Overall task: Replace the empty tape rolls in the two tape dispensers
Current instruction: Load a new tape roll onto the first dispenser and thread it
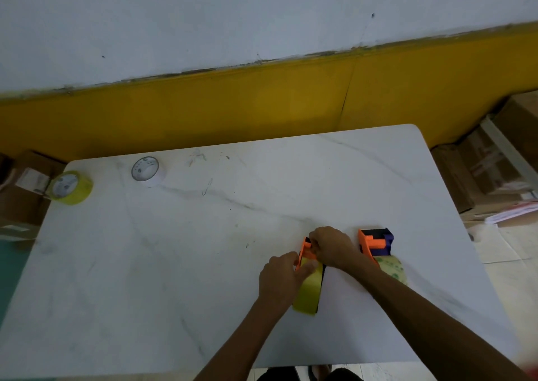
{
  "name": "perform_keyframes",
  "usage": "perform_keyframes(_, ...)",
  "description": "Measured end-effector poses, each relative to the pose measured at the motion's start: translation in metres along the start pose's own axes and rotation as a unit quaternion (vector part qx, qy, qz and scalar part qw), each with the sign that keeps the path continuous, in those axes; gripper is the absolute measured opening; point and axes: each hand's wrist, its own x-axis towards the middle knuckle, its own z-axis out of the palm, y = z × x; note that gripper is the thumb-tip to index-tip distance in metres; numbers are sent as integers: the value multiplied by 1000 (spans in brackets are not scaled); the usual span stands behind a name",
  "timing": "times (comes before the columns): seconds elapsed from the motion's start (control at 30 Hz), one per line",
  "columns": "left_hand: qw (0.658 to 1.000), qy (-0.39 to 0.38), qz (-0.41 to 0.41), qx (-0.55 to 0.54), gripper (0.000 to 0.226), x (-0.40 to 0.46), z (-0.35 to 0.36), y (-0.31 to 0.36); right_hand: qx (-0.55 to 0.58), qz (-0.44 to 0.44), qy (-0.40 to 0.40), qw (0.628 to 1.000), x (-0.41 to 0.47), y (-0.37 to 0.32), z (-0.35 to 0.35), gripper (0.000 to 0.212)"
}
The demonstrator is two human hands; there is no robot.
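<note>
An orange tape dispenser (pixel 305 251) with a yellow tape roll (pixel 308 290) in it lies near the table's right middle. My left hand (pixel 279 278) holds the yellow roll from its left side, thumb across the tape. My right hand (pixel 332 248) is closed over the dispenser's front end, hiding most of it. A second orange and purple dispenser (pixel 375 242) stands just to the right, loaded with a clear, pale roll (pixel 391 267) partly hidden behind my right forearm. A yellow roll (pixel 71 187) and a white roll (pixel 145 169) lie at the table's far left.
The white marble-look table (pixel 203 249) stands against a yellow and white wall. Cardboard boxes (pixel 489 171) are stacked on the floor to the right, and more boxes (pixel 23 194) sit past the left edge. My legs show under the near edge.
</note>
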Motion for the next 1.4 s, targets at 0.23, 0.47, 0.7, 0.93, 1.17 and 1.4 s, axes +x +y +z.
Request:
perform_keyframes(0.23, 991, -48, -14, 128, 82, 2, 10, 8, -34, 16, -56, 998, 18, -5, -5, 12)
perform_keyframes(0.47, 978, -124, -72, 152, 78, -38, 38, -23, 1, 16, -45, 999, 29, 22, -37, 36)
perform_keyframes(0.7, 997, -39, -18, 66, 125, -19, 26, 5, 58, -1, 0, 998, 20, 25, -25, 38)
perform_keyframes(0.93, 992, -69, -34, 104, 109, -11, 32, 21, 126, -70, 23, 989, 13, 45, -22, 23)
perform_keyframes(1.17, 984, -66, -16, 163, 121, -5, 28, 8, 114, -81, 88, 986, 22, 59, -5, 21)
perform_keyframes(1.4, 986, -40, -26, 161, 119, -7, 29, 10, 80, -71, 66, 992, 34, 65, -5, 19)
